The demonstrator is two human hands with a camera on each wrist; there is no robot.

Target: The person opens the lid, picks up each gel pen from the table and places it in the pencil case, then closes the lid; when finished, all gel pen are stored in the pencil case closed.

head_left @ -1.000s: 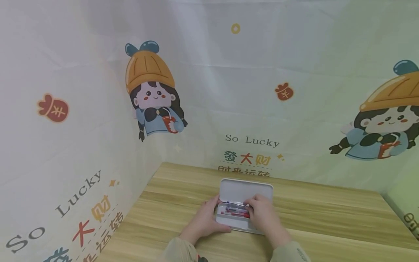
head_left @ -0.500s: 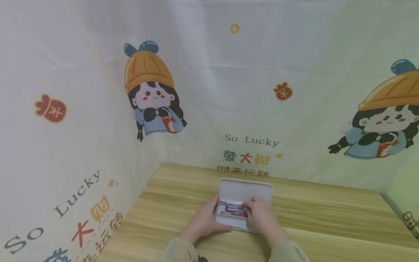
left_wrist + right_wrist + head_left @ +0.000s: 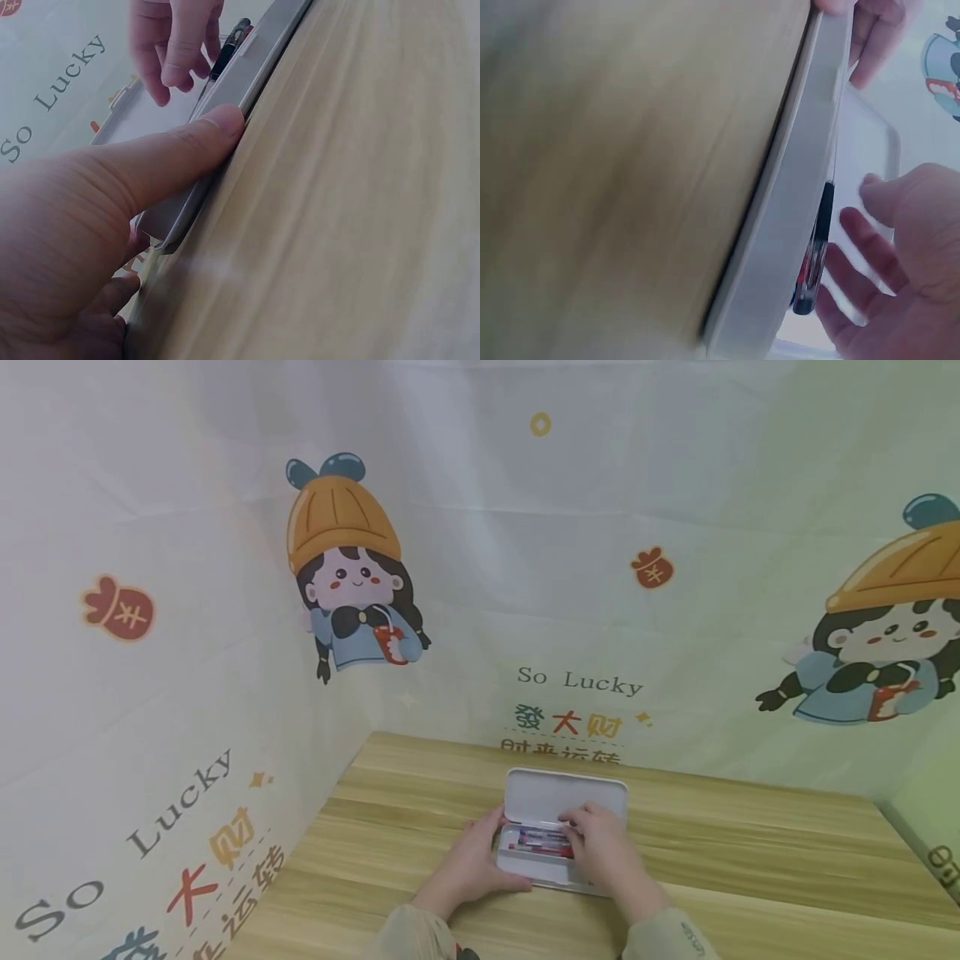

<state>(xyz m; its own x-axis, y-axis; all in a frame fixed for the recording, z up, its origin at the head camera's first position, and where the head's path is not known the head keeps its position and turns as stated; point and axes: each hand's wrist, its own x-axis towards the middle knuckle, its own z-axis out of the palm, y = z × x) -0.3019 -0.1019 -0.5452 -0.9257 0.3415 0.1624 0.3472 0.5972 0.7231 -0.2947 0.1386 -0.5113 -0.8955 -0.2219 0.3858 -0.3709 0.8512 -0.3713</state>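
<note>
A white pencil case (image 3: 517, 868) lies with its lid (image 3: 558, 793) raised at the back. My left hand (image 3: 470, 864) grips its left end, the thumb along the front side and the other fingers behind. Several pens (image 3: 536, 841), some with red or blue parts, lie side by side in the rear compartment. My right hand (image 3: 603, 852) hovers over their right ends, fingers loosely bent. In the right wrist view, nothing sits between its thumb and fingers, and a black-capped pen (image 3: 821, 232) shows beside the fingertips. The right hand hides part of the case's right end.
The case sits on a wood-grain table (image 3: 420, 793). Behind it and to the left hangs a pale printed cloth (image 3: 465, 568) with cartoon figures and lettering, reaching down to the table's edges.
A second ago my right fingers held a clear pen over the compartment. Now it lies among the others and the fingers have let go. My left hand keeps its grip on the case.
</note>
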